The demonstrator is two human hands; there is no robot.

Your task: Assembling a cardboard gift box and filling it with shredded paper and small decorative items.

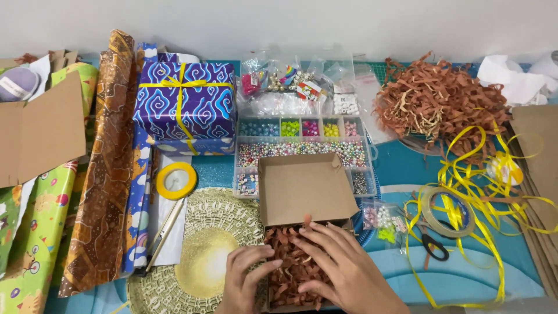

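Shredded brown paper (pixel 293 270) in the cardboard box (pixel 305 189) looks light, springy — left hand (pixel 247 279) and right hand (pixel 340 267) press it flat-fingered, grasping nothing; lift the box by its walls.

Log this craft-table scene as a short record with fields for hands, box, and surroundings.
left hand: pressing on brown paper shreds at the box's left side
right hand: spread flat over the shreds
box: small cardboard box, lid flap open and standing toward the back
behind box: clear bead organizer with coloured beads
left of box: yellow tape roll, wrapped blue gift with yellow ribbon, rolls of wrapping paper
right of box: loose yellow ribbon, scissors, pile of brown shreds
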